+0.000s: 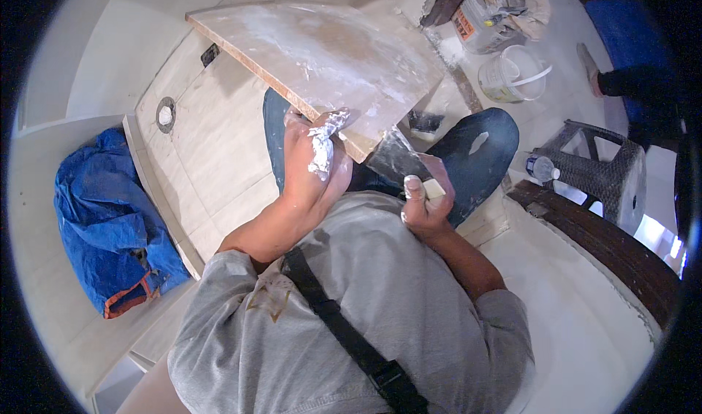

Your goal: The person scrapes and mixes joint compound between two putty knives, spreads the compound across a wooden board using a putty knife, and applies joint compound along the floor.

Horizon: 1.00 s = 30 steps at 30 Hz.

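A pale, flat board (329,63) streaked with white tilts in front of me, its bare tan edge facing my left side. My left hand (300,158) grips the board near its closest corner. Thick white paste (320,149) coats that hand's back and fingers. In my right hand (428,213) is a wide putty knife (395,157), held by its pale handle, with white smears on the thumb. The knife's dark blade lies against or right beside the board's near corner; exact contact cannot be made out.
A blue tarp bag (110,209) lies at left, near a round floor drain (166,114). Far right are a white bucket (512,81), a larger tub (475,30) and another person's foot (591,70). A dark stool (585,165) stands right, beside a plastic bottle (541,168).
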Motion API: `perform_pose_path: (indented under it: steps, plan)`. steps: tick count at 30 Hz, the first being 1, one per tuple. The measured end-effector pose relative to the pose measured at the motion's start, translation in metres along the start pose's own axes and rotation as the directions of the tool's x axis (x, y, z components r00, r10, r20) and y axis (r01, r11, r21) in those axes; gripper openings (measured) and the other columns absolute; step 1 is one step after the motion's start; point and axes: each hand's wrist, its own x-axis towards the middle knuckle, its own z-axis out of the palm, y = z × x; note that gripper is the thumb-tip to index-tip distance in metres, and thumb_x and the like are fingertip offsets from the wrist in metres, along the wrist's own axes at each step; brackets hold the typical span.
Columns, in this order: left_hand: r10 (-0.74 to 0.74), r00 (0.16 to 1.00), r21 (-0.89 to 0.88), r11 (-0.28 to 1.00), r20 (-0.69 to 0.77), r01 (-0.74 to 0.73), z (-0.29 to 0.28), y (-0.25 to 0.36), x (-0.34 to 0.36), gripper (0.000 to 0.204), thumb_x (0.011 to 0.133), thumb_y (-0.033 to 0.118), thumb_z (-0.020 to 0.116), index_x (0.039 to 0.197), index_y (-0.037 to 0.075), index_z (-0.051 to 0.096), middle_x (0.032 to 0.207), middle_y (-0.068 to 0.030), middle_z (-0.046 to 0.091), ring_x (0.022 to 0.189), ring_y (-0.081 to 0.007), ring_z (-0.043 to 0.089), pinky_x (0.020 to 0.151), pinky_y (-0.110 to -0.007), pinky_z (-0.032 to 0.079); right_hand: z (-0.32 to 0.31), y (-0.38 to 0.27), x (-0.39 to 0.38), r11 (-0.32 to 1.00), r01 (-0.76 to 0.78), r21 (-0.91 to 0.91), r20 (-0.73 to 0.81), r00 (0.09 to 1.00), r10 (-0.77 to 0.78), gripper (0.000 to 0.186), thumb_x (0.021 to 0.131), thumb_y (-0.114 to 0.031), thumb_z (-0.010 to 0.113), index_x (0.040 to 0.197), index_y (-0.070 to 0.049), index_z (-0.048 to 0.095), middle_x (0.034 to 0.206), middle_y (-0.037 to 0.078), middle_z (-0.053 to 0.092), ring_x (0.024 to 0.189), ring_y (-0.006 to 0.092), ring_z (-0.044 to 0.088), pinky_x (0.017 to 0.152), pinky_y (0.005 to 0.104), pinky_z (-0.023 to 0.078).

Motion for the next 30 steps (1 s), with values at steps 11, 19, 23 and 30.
perform_pose_path:
  steps: [11,19,23,30]
  plan:
    - [0.031,0.999,0.045,0.999,-0.042,-0.029,-0.020,0.010,0.010,0.032,0.093,-0.001,0.053,0.124,0.000,0.047,0.112,-0.0155,0.060,0.105,-0.0301,0.064,0.098,-0.048,0.053,-0.033,0.007,0.077,0.963,-0.041,-0.268,-0.127,0.992,0.006,0.020,0.089,-0.007,0.066,0.107,0.002,0.063,0.094,0.019,0.067,0.087,0.0332,0.068,0.078,0.0386,0.053]
    - [0.012,0.994,0.156,0.988,-0.110,0.005,-0.055,0.009,0.004,0.044,0.090,-0.006,0.053,0.131,0.001,0.040,0.120,-0.0181,0.058,0.109,-0.0302,0.063,0.098,-0.047,0.054,0.003,-0.023,0.074,0.798,0.346,-0.493,0.474,0.876,-0.088,0.037,0.079,-0.005,0.066,0.116,-0.002,0.065,0.111,0.015,0.066,0.099,0.0330,0.065,0.087,0.0405,0.053]
    - [-0.007,0.991,0.133,0.991,-0.133,0.025,-0.067,0.008,-0.003,0.042,0.090,-0.004,0.053,0.130,0.001,0.040,0.120,-0.0165,0.058,0.107,-0.0277,0.063,0.095,-0.043,0.055,0.025,-0.033,0.057,0.819,0.406,-0.406,0.627,0.776,-0.074,0.050,0.076,-0.004,0.064,0.125,-0.005,0.061,0.118,0.014,0.063,0.103,0.0305,0.062,0.086,0.0403,0.054]
    - [0.056,0.980,0.147,0.989,-0.193,-0.027,-0.073,0.002,-0.011,0.034,0.092,0.000,0.054,0.125,0.001,0.046,0.118,-0.0136,0.060,0.109,-0.0221,0.061,0.098,-0.035,0.051,0.043,0.050,0.079,0.673,0.371,-0.639,0.562,0.823,0.080,0.046,0.077,-0.004,0.060,0.123,-0.005,0.062,0.109,0.016,0.062,0.097,0.0343,0.064,0.081,0.0431,0.055]
